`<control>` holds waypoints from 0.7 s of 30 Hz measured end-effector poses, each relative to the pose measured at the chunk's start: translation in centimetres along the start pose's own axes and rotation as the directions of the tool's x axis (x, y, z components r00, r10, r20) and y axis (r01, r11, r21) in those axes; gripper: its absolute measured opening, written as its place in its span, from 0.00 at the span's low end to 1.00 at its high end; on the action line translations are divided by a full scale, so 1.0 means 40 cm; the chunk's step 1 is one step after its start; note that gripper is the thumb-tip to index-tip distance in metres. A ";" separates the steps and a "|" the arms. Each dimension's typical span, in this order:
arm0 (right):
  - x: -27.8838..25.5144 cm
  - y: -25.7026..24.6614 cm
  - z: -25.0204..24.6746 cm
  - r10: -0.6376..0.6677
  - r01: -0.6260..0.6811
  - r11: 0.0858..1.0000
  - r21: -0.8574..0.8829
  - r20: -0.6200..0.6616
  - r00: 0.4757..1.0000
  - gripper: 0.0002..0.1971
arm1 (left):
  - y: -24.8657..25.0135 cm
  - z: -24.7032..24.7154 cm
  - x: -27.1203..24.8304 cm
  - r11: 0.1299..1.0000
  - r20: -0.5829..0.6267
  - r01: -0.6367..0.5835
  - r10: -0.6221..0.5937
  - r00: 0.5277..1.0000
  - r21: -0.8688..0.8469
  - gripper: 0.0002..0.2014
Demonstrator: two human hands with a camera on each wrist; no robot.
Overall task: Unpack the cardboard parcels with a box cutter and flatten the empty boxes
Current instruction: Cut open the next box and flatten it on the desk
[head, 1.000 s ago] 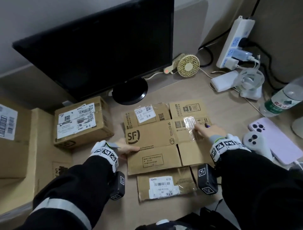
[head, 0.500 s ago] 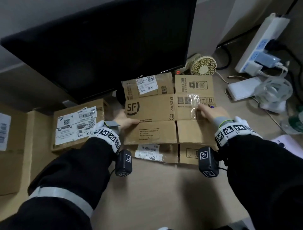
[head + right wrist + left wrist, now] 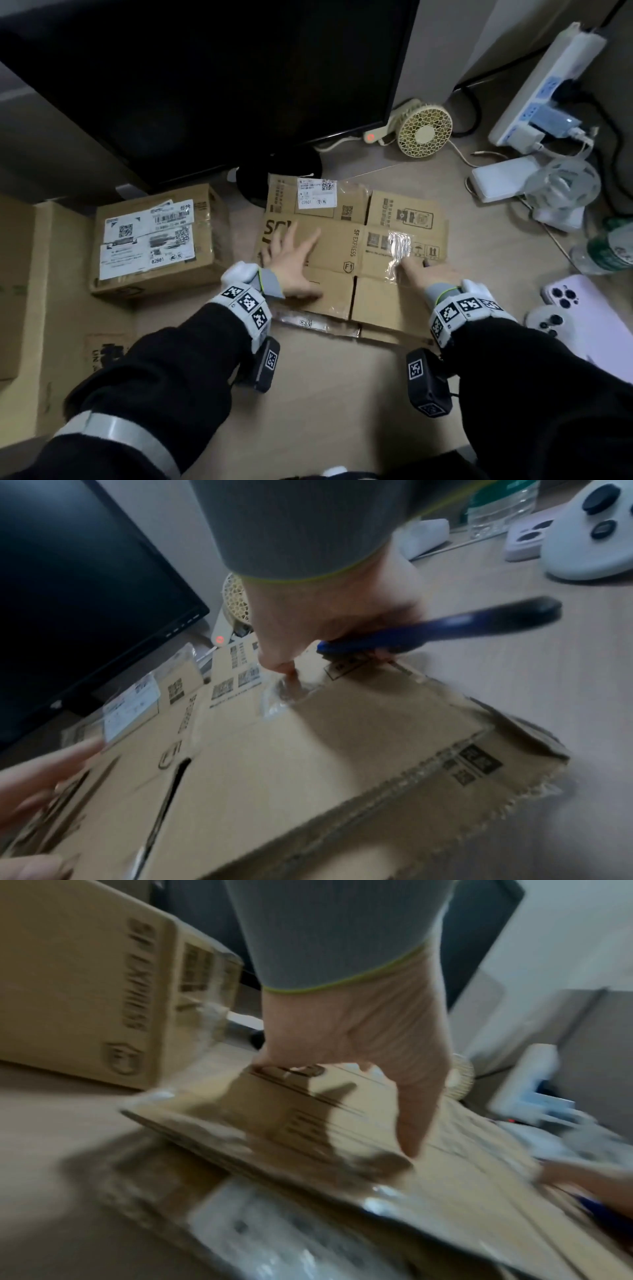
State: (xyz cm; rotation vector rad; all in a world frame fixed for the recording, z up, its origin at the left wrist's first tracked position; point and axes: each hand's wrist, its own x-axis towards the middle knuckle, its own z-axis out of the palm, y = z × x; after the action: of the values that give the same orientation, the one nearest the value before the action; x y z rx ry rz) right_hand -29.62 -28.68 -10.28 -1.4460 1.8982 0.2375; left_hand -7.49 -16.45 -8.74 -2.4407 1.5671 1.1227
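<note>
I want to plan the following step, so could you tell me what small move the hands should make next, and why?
Probably press the flattened box flat and slide it aside: the left hand lies spread on it, the right hand holds the box cutter, and a sealed parcel waits at left.

1. A light wooden worktop [image 3: 342, 394] carries everything.
2. At centre lies a flattened cardboard box [image 3: 342, 246]; left of it stands a sealed parcel [image 3: 154, 246].
3. Behind: a monitor stand [image 3: 277, 178] and a small fan [image 3: 424, 132].
4. Right side: a power strip [image 3: 548, 85], water bottle [image 3: 606, 250], pink phone [image 3: 589, 315], white controller [image 3: 544, 323].
</note>
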 end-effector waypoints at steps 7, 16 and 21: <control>0.039 -0.018 0.010 0.014 -0.018 0.997 -0.074 -0.064 0.998 0.47 | 0.096 0.165 -0.004 0.894 0.150 -0.186 0.135 0.979 0.407 0.78; 0.079 -0.095 0.010 -0.264 0.214 0.959 -0.186 -0.311 0.913 0.33 | 0.149 0.114 0.094 0.960 0.029 -0.026 0.019 0.999 0.280 0.54; 0.090 -0.120 0.015 -0.277 0.237 0.947 -0.217 -0.178 0.944 0.30 | 0.161 0.094 0.123 0.968 0.015 -0.014 0.011 1.000 0.252 0.52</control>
State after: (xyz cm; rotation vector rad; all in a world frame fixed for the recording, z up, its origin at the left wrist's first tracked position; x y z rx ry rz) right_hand -25.43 -32.78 -11.71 -1.8977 1.8598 0.1546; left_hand -13.59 -22.00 -12.20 -2.2568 1.6113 0.8773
